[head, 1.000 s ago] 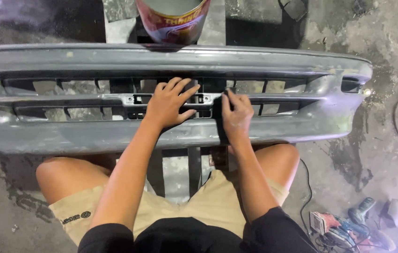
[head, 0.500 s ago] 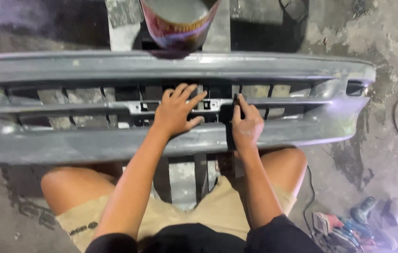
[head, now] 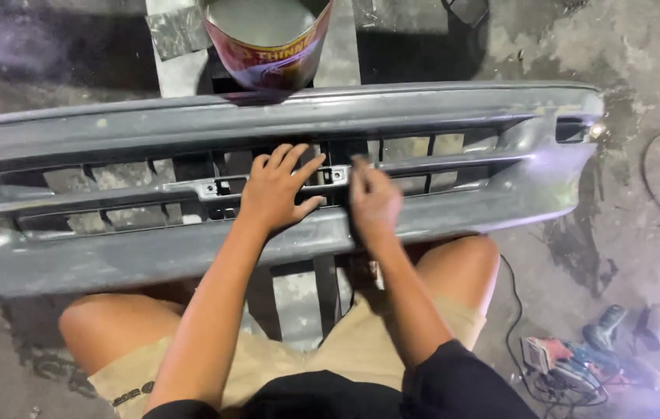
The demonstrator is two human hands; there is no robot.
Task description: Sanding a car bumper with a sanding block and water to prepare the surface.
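Head view. A grey car bumper [head: 438,116] lies crosswise over the person's bare knees and a narrow metal stand [head: 299,299], front face up, its grille slots open to the concrete floor [head: 640,46] below.

Left hand [head: 277,192]: palm flat on the centre bar of the grille, fingers [head: 296,159] spread wide and holding nothing, pressing the bumper down beside a small bracket with square holes [head: 217,187].

Right hand [head: 372,203]: motion-blurred, just right of the left hand, on the lower edge of the grille opening. Fingers look drawn together; whether they pinch a piece of abrasive or anything else cannot be told through the blur.

Surroundings: an open tin can with a red-and-yellow label [head: 271,39] stands on the stand just beyond the bumper's far edge, touching or nearly touching it. A power tool with an orange body [head: 559,361] lies on the floor at the person's right, its black cord [head: 512,326] trailing close to the right knee.

Risks, as judged:
- The bumper rests on knees and a narrow stand only; a hard stroke by the right hand could slide or tip it.
- A forward shove could knock the open can over.
- Fingers near slot edges could snag.
- The cord could catch a shifting leg.
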